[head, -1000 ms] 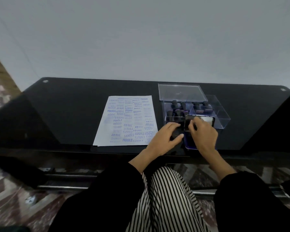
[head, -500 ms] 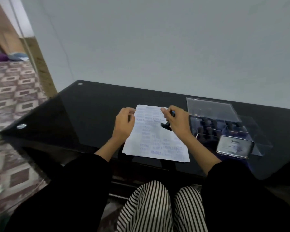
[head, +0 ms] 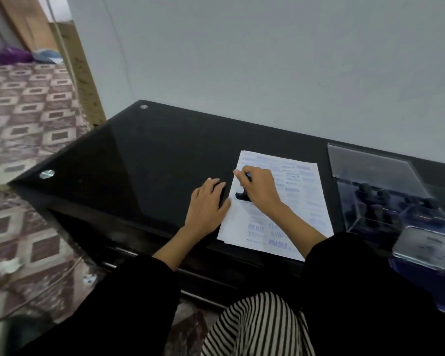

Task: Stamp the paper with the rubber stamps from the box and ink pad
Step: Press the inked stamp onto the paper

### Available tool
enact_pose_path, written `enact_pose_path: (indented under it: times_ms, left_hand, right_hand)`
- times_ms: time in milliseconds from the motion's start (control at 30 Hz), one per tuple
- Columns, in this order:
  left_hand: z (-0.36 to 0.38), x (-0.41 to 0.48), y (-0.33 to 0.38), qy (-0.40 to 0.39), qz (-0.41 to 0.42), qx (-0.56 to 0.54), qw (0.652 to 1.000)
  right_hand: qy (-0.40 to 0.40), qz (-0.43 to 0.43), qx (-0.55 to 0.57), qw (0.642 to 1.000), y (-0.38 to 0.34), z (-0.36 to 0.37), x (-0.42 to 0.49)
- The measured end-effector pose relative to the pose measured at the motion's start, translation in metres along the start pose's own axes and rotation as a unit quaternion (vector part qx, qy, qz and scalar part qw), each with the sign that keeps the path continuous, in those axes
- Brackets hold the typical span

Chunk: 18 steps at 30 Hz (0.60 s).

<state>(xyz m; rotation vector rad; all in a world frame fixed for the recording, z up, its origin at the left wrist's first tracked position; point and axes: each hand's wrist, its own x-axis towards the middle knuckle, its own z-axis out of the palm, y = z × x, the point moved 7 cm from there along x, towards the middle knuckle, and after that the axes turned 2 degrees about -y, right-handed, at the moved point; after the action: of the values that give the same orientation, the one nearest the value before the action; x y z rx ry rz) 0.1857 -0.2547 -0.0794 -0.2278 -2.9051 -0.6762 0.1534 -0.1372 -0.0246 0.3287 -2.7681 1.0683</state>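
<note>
The paper [head: 296, 209], crowded with blue stamped words, lies by the front edge of the black glass table [head: 152, 163], right of its middle; the right hand [head: 261, 192] curls its fingers round a black rubber stamp [head: 241, 195], whose base sits on the sheet's left part; the left hand [head: 207, 205] lies flat and relaxed beside the sheet's left edge, gripping nothing, thumb touching the paper; the clear box [head: 385, 209] of dark stamps stands open towards the table's right edge; the ink pad [head: 427, 255] sits in front of the box, near the front right corner.
</note>
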Motion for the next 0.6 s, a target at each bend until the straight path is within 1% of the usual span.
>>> enact_pose_path:
  times_ms: [200, 467, 600]
  left_hand:
    - [0.005, -0.002, 0.001, -0.026, 0.002, 0.061, 0.998]
    - [0.006, -0.003, 0.003, -0.038, 0.005, 0.08, 0.996]
    - [0.007, -0.003, 0.003, -0.04, 0.004, 0.084, 0.996]
  right_hand:
    - [0.021, -0.009, -0.023, 0.999, 0.0, 0.006, -0.007]
    - [0.03, -0.012, -0.055, 0.998, 0.001, 0.012, -0.011]
    - [0.041, -0.015, -0.105, 0.994, 0.001, 0.017, -0.014]
